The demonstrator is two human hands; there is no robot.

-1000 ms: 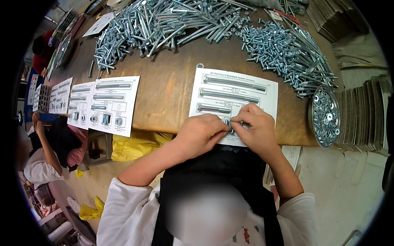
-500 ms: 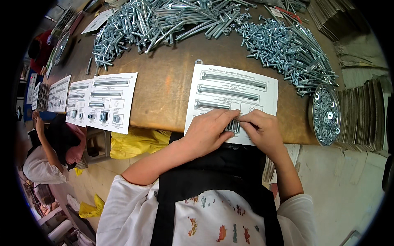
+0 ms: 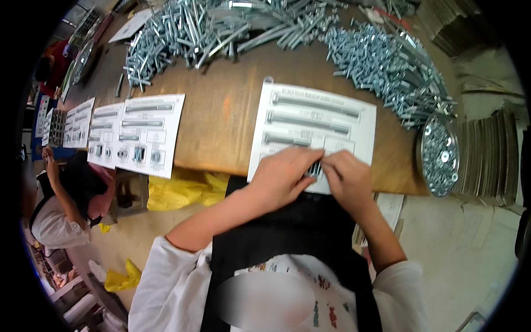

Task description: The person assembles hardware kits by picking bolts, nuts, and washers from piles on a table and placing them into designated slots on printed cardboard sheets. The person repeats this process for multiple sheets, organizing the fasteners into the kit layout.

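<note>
A white hardware sheet (image 3: pixel 362 122) lies at the table's near edge in front of me. Long bolts (image 3: pixel 312 103) rest in rows on its upper part. Over the sheet's lower part, my left hand (image 3: pixel 281 172) curls its thumb and forefinger around a small row of short bolts (image 3: pixel 315 168). From the other side, my right hand (image 3: pixel 349 178) presses its bent fingertips against the same bolts. The hands nearly meet there and partly hide the bolts, so I cannot make out each one.
Loose bolts (image 3: pixel 188 33) are heaped at the back, shorter bolts (image 3: pixel 370 63) at the right. A metal dish of washers (image 3: pixel 438 157) sits at the right edge beside stacked cardboard (image 3: pixel 487 160). More filled sheets (image 3: pixel 149 133) lie left, near another person's hand (image 3: pixel 48 155).
My right hand has shifted slightly, its fingers drawn closer together at the short bolts. My left hand stays nearly where it was.
</note>
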